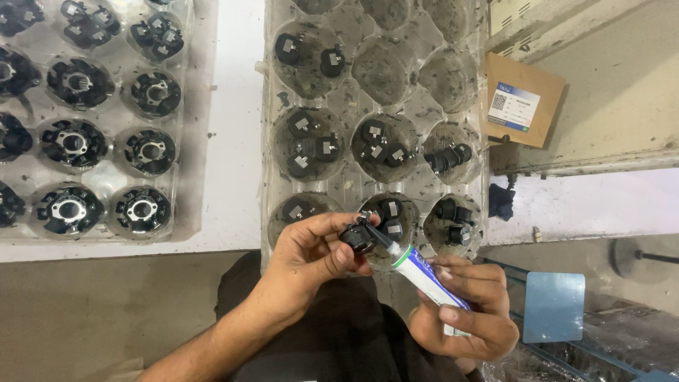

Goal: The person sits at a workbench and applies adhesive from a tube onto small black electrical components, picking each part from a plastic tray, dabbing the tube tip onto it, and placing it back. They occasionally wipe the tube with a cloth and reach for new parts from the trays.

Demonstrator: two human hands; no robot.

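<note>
One small black plastic part (pixel 356 237), pinched in the left hand (pixel 311 255), meets the nozzle of the white tube (pixel 424 276) squeezed by the right hand (pixel 463 311), just below the clear moulded tray (pixel 269 141); many tray parts seemingly remain.

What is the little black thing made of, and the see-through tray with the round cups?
The small black part in the left hand looks like matte moulded plastic, with a shiny bit, probably metal. The tray seems thin clear plastic: you see through it, and it is glossy and smudged.

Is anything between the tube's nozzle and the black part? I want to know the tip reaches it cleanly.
Nothing visible. The right hand holds the tube, whose dark nozzle meets the small black part pinched in the left hand, above the clear tray.
</note>
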